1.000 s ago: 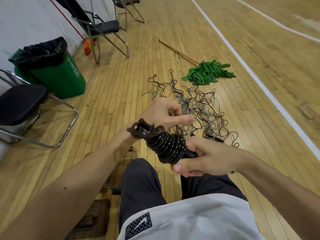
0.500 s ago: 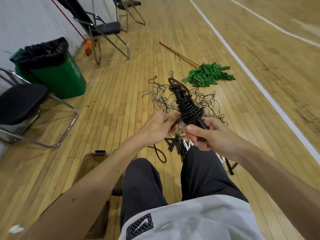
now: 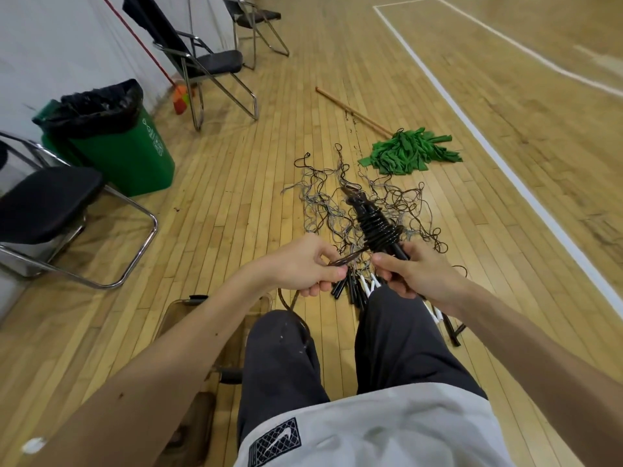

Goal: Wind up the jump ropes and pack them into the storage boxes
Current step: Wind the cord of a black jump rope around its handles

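Observation:
My right hand [image 3: 413, 273] grips the black handles of a jump rope [image 3: 377, 225], whose cord is coiled round them; the bundle points away from me. My left hand [image 3: 303, 266] pinches the loose end of that cord beside the coil. Beyond my hands, a tangle of loose jump ropes [image 3: 364, 197] lies on the wooden floor, with several black and white handles [image 3: 357, 288] near my knees. A clear brownish storage box [image 3: 215, 318] stands on the floor under my left arm, partly hidden.
A green mop [image 3: 409, 155] with a wooden stick lies beyond the ropes. A green bin [image 3: 111, 143] with a black bag and folding chairs [image 3: 50, 210] stand at the left by the wall. A white court line [image 3: 505, 163] runs along the right.
The wound bundle swung from lying across in front of me to pointing away. My left hand left the bundle's end and now pinches the loose cord, pulled out to the left.

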`<state>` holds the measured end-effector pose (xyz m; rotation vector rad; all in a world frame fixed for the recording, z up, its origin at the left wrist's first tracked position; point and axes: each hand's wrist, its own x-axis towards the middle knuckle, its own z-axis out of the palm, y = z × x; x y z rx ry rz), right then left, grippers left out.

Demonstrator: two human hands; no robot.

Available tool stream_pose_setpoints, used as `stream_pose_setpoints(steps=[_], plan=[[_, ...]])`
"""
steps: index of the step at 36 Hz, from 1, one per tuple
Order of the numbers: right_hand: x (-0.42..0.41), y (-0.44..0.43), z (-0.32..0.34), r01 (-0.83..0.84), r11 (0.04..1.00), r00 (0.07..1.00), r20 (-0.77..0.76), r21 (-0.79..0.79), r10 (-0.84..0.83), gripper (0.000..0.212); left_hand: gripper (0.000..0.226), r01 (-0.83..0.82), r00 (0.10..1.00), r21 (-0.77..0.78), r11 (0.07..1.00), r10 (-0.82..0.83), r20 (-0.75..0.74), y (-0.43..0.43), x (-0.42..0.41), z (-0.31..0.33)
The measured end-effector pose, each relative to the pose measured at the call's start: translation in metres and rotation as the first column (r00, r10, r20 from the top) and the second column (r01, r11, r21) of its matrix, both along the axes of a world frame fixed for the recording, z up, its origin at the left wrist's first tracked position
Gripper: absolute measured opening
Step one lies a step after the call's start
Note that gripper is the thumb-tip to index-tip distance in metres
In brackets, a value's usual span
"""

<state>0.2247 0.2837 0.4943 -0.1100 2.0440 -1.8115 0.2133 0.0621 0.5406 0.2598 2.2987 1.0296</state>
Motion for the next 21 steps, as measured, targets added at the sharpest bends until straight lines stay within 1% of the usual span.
stream_pose_setpoints(steps=[2,3,6,8,11,14,18,21], plan=[[-0.001,0.001,-0.004,0.024,0.999,1.0,0.008,0.039,-0.025,0.017,0.013,0.0,1.0,-0.074,0.997,-0.001,-0.009,-0.001,0.0,0.002],[-0.001,0.001,-0.005,0.041,0.998,0.999,0.019,0.053,-0.042,0.018,0.012,0.012,0.999,-0.135,0.991,-0.019,-0.047,-0.001,0.0,0.004],[-0.003,0.007,-0.011,0.069,0.993,0.995,0.071,0.095,-0.076,0.023,0.017,0.066,0.961,-0.321,0.945,-0.146,-0.234,0.002,0.003,0.011],[-0.003,0.009,-0.013,0.018,0.988,0.995,0.094,0.156,-0.033,0.022,0.023,0.105,0.919,-0.406,0.908,-0.245,-0.31,0.004,0.007,0.019],[-0.001,0.009,-0.011,-0.062,0.978,0.989,0.145,0.201,0.033,0.021,0.027,0.099,0.822,-0.558,0.824,-0.384,-0.421,0.007,0.008,0.034],[0.0,0.008,-0.005,-0.113,0.97,0.982,0.173,0.213,0.077,0.022,0.032,0.068,0.696,-0.644,0.762,-0.499,-0.517,0.01,0.007,0.048],[0.002,0.001,0.007,-0.174,0.951,0.978,0.155,0.255,0.138,0.023,0.033,0.054,0.514,-0.754,0.654,-0.666,-0.541,0.018,0.008,0.066],[0.008,-0.002,0.019,-0.264,0.917,0.96,0.169,0.299,0.221,0.023,0.031,0.064,0.43,-0.792,0.607,-0.733,-0.527,0.024,0.004,0.078]])
